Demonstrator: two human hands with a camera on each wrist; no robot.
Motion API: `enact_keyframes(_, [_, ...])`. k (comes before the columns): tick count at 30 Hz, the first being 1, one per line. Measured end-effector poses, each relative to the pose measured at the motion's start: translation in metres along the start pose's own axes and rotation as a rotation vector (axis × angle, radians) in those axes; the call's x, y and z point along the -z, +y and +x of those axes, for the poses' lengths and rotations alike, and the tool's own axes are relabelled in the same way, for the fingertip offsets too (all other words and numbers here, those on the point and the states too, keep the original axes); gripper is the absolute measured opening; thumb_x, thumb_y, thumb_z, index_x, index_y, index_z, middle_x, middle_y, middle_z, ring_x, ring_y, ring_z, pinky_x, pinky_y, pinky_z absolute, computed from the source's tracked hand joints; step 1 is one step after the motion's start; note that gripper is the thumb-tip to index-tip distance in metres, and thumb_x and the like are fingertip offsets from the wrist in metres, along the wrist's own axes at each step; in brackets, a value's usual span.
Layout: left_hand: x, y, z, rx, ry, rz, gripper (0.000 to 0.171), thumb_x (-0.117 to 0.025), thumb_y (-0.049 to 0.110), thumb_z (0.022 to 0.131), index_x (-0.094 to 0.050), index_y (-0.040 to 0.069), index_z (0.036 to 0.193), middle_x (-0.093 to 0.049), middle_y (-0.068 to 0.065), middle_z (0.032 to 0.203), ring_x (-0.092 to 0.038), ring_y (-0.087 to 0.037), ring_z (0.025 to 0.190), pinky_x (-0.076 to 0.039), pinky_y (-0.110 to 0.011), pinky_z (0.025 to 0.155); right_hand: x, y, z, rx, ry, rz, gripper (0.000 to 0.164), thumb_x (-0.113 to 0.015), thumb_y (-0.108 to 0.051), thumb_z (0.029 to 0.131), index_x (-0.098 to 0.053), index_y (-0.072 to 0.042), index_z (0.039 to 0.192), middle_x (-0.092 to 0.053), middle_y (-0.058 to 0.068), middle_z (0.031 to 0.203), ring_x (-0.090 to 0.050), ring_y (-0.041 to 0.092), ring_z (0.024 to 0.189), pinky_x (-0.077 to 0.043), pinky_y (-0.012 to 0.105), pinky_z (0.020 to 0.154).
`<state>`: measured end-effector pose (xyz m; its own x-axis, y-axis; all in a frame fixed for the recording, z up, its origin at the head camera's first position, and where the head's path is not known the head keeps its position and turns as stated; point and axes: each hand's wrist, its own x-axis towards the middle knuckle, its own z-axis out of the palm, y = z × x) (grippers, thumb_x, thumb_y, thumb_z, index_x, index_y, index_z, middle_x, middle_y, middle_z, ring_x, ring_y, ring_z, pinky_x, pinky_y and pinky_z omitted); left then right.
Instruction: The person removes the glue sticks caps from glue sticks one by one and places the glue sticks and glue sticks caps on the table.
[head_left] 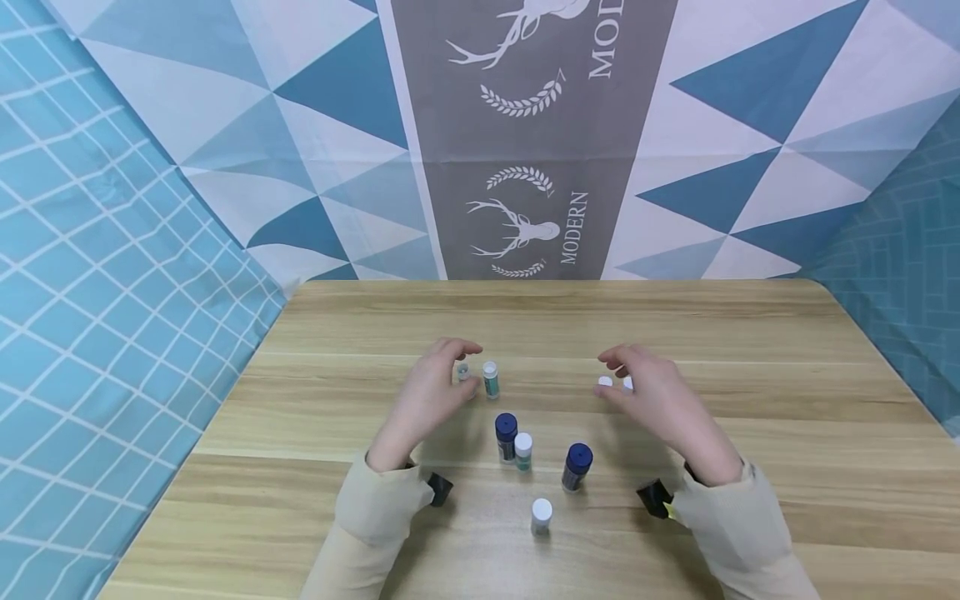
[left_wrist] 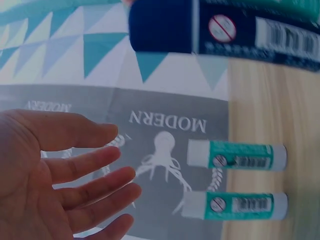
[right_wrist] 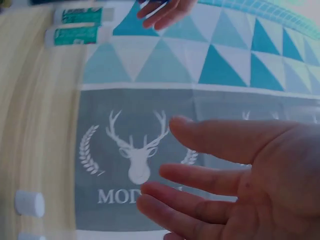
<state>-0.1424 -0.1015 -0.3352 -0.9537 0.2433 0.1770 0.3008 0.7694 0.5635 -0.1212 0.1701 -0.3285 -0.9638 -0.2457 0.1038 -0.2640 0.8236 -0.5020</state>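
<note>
Two green-labelled tubes, white caps on, stand upright side by side on the desk; farther right, two white-topped tubes, mostly hidden.

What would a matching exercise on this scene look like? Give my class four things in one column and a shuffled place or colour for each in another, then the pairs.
Things
1. Left hand
2. Right hand
3. Caps of the larger tubes
4. Tabletop

Places and colours
A. Dark blue
B. Nearer the white-lined blue cloth
C. Pale wood grain
D. Nearer the teal side cloth

Pairs: 1-B, 2-D, 3-A, 4-C
</note>
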Motion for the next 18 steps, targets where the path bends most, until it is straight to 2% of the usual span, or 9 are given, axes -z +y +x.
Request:
enact_keyframes(5, [-0.003, 0.011, -0.004, -0.055, -0.023, 0.009, 0.035, -0.068, 0.012, 0.078, -0.06, 0.01, 0.112, -0.058, -0.006, 0.114, -0.054, -0.021, 0.102, -0.045, -0.037, 0.086, 0.001, -0.007, -0.007, 0.058, -0.099, 0.013, 0.043, -0.066, -0.033, 0.082, -0.058, -0.006, 0.114, -0.061, 0.008, 0.106, -0.058, 0.024, 0.095, -0.048, 0.039, 0.075])
enact_keyframes(11, [-0.014, 0.019, -0.006, -0.125, -0.098, -0.027, 0.03, -0.064, 0.018, 0.082, -0.06, 0.011, 0.111, -0.058, -0.004, 0.111, -0.055, -0.019, 0.097, -0.045, -0.034, 0.084, -0.002, -0.014, -0.01, 0.175, -0.207, 0.011, 0.052, -0.068, -0.047, 0.075, -0.059, -0.009, 0.11, -0.062, 0.0, 0.101, -0.058, 0.017, 0.09, -0.048, 0.033, 0.073])
enact_keyframes(14, [-0.017, 0.022, -0.008, -0.151, -0.149, -0.046, 0.029, -0.062, 0.02, 0.084, -0.06, 0.011, 0.112, -0.059, -0.003, 0.112, -0.056, -0.018, 0.099, -0.045, -0.034, 0.085, -0.003, -0.017, -0.013, 0.217, -0.273, 0.007, 0.054, -0.07, -0.048, 0.072, -0.06, -0.01, 0.108, -0.061, -0.002, 0.099, -0.057, 0.015, 0.089, -0.048, 0.032, 0.074])
enact_keyframes(18, [-0.019, 0.026, -0.01, -0.191, -0.218, -0.031, 0.029, -0.06, 0.022, 0.086, -0.059, 0.011, 0.112, -0.059, -0.002, 0.113, -0.055, -0.017, 0.103, -0.045, -0.033, 0.086, -0.007, -0.021, -0.015, 0.273, -0.351, 0.012, 0.051, -0.075, -0.042, 0.069, -0.06, -0.01, 0.106, -0.061, -0.003, 0.095, -0.057, 0.015, 0.086, -0.047, 0.031, 0.072])
